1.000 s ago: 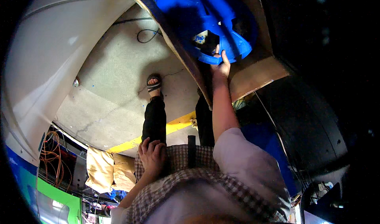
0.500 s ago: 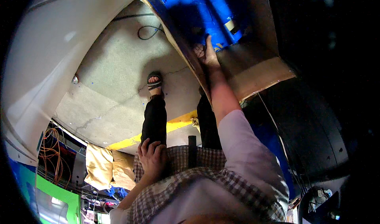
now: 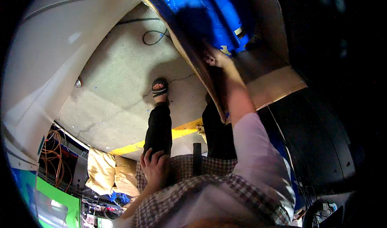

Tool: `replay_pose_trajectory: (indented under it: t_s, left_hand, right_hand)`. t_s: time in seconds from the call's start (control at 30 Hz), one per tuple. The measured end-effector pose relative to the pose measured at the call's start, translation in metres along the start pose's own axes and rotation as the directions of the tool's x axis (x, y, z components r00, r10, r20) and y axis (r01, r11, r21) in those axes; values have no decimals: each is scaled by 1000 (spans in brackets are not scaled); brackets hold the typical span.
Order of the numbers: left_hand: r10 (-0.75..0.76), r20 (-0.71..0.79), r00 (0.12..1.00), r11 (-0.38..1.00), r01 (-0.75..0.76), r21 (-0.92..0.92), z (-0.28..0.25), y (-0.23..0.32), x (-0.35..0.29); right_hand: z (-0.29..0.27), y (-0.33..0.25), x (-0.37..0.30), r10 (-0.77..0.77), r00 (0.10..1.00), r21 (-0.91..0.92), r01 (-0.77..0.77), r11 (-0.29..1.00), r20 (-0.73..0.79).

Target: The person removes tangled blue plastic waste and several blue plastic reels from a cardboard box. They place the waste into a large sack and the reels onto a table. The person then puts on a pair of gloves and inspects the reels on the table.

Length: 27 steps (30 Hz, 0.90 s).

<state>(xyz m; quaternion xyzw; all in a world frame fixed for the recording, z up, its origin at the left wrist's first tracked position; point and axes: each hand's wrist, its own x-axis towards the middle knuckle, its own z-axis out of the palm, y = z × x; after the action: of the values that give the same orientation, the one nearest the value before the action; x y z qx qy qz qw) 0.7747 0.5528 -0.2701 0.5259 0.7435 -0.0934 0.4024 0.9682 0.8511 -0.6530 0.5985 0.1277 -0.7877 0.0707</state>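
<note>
My right hand (image 3: 219, 58) is inside an open brown cardboard box (image 3: 269, 82), close to its left inner wall. Bright blue plastic or film (image 3: 225, 14) fills the far part of the box, just beyond the fingers. Some of those fingers look bent and others reach into shadow; nothing shows in them. My left hand (image 3: 155, 163) rests on my left thigh over a checked apron (image 3: 181, 163), fingers spread and holding nothing. What the blue material contains cannot be made out.
A large pale curved panel (image 3: 48, 74) stands to the left. A black cable loop (image 3: 151, 37) lies on the concrete floor (image 3: 117, 79), crossed by a yellow stripe (image 3: 129, 148). Tan cushion-like bags (image 3: 100, 169), orange cables (image 3: 54, 155) and a green machine panel (image 3: 60, 195) are at lower left.
My right hand has drawn back slightly toward me and to the right, and turned so its thumb no longer points up. The left hand stays on the thigh.
</note>
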Motion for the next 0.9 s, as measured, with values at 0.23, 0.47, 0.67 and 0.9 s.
replay_pose_trajectory:
  t_s: [0.23,0.47,0.67,0.9]
  left_hand:
    - [-23,-29,999,1000,23,-7,-8,8,5]
    - [-83,-41,996,997,83,-2,2,19,-1]
    - [-83,-56,995,995,86,42,-3,17,6]
    - [-106,-68,992,992,110,56,-8,24,10]
  right_hand:
    - [-1,-57,-74,219,905,-364,-77,928,366]
    - [4,-165,-88,-667,710,-401,692,600,227]
    - [-96,-227,54,-567,797,-530,395,751,-209]
    - [-21,-210,37,-706,551,-832,39,554,-444]
